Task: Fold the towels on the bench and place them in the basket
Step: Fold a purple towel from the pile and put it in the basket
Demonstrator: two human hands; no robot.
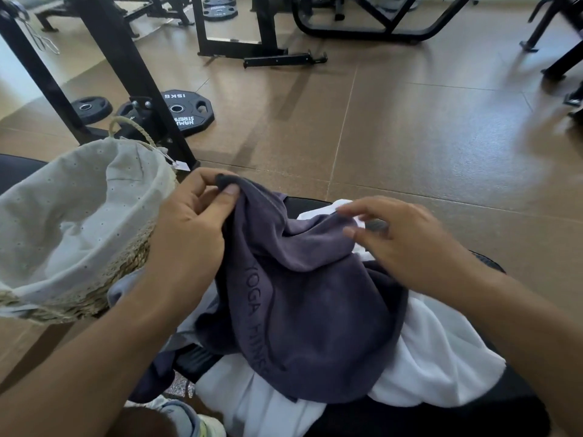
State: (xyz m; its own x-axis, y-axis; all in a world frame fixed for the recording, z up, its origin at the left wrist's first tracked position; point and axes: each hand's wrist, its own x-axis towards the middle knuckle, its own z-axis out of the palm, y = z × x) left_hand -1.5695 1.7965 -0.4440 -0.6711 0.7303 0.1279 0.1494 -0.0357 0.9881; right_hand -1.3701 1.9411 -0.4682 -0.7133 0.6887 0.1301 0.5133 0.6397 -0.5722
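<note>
Lined woven basket (63,216) far left. Left hand (189,234) pinches corner of purple towel (303,298), heaped over white towels (441,351) on black bench (473,414). Right hand (407,244) loose-fingered, touching purple fold. Behind: brown tiled floor (410,127), weight plate (186,110), black machine frames (233,33).

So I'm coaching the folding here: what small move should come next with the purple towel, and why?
Probably the right hand should pinch the purple towel at its far edge. The left hand already pinches one corner, while the right one hovers with open fingers, and the towel is still bunched on the white towel. Both corners held would let it be spread for folding.
</note>
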